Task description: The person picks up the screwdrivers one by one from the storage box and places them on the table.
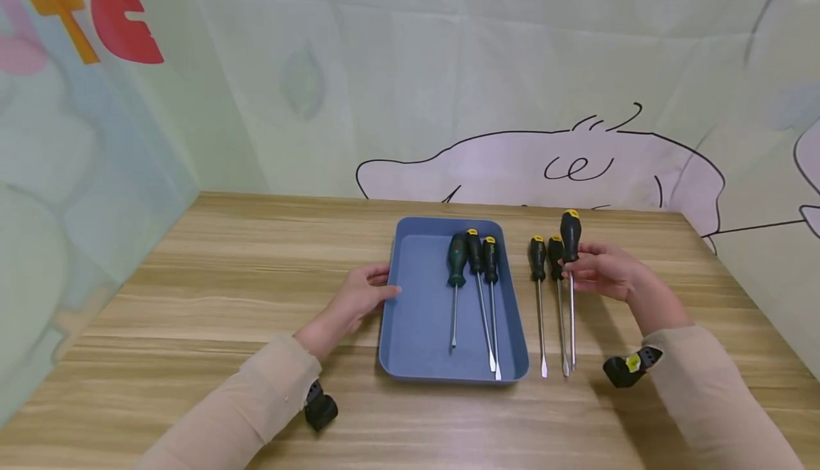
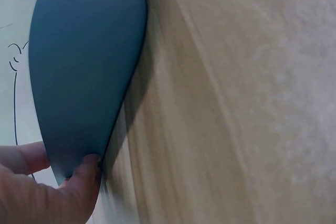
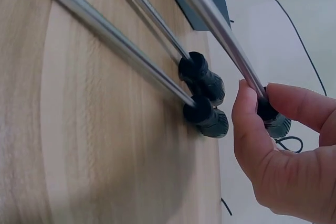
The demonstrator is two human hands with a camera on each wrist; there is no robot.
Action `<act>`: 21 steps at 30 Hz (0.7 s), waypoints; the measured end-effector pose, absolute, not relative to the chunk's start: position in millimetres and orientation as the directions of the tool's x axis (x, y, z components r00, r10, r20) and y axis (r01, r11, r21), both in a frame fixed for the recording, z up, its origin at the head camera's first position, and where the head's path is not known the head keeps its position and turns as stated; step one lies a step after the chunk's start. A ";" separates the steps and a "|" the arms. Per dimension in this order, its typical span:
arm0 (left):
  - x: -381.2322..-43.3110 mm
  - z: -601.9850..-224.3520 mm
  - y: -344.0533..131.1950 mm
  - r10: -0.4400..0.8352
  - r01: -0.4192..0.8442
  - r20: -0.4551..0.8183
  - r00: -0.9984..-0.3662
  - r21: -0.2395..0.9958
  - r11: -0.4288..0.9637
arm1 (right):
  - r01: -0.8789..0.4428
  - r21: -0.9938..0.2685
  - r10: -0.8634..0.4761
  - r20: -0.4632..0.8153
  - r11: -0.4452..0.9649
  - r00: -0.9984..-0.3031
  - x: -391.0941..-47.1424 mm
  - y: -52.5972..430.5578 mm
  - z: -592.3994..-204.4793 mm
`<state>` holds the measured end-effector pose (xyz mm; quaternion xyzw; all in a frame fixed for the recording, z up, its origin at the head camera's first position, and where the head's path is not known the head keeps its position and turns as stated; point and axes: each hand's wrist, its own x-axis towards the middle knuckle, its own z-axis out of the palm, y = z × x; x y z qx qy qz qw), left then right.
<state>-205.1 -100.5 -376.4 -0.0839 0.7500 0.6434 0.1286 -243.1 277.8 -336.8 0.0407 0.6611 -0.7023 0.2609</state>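
Note:
My right hand [image 1: 602,272] pinches a screwdriver [image 1: 570,236] where its black handle with a yellow end meets the metal shaft. In the right wrist view that shaft [image 3: 226,35] is raised above the wood. Two similar screwdrivers [image 1: 537,260] [image 1: 556,251] lie side by side on the table, just left of the held one. My left hand [image 1: 361,292] grips the left wall of a blue tray [image 1: 416,377], thumb over the rim and fingers outside. Inside the tray lie a green-handled screwdriver [image 1: 457,260] and two black-and-yellow ones [image 1: 474,251] [image 1: 490,260], tips toward me.
The tray stands in the middle of a wooden table [image 1: 256,263]. Behind it hangs a pale printed cloth [image 1: 448,85] with cartoon drawings and letters. Each wrist carries a small black camera [image 1: 320,406].

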 end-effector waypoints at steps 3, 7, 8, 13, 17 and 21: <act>-205.2 -376.2 -100.4 0.038 -0.291 -0.300 -0.953 0.944 0.158 | 0.432 -0.902 -0.302 -0.412 0.001 -0.860 -243.5 278.6 -337.8; -205.5 -376.5 -100.5 0.038 -0.288 -0.298 -0.954 0.944 0.161 | 0.440 -0.898 -0.299 -0.418 -0.006 -0.858 -243.8 280.1 -339.7; -205.6 -376.6 -100.5 0.039 -0.289 -0.298 -0.954 0.944 0.160 | 0.440 -0.898 -0.297 -0.420 -0.003 -0.858 -243.9 280.7 -340.3; -205.6 -377.0 -100.6 0.038 -0.293 -0.302 -0.952 0.943 0.156 | 0.443 -0.896 -0.279 -0.427 0.006 -0.860 -243.7 283.4 -343.3; -205.3 -377.4 -100.4 0.039 -0.292 -0.302 -0.953 0.944 0.156 | 0.446 -0.895 -0.273 -0.426 -0.013 -0.863 -243.1 285.2 -346.6; -205.0 -377.5 -100.5 0.040 -0.289 -0.298 -0.954 0.945 0.153 | 0.443 -0.896 -0.260 -0.425 -0.012 -0.867 -243.2 286.6 -350.2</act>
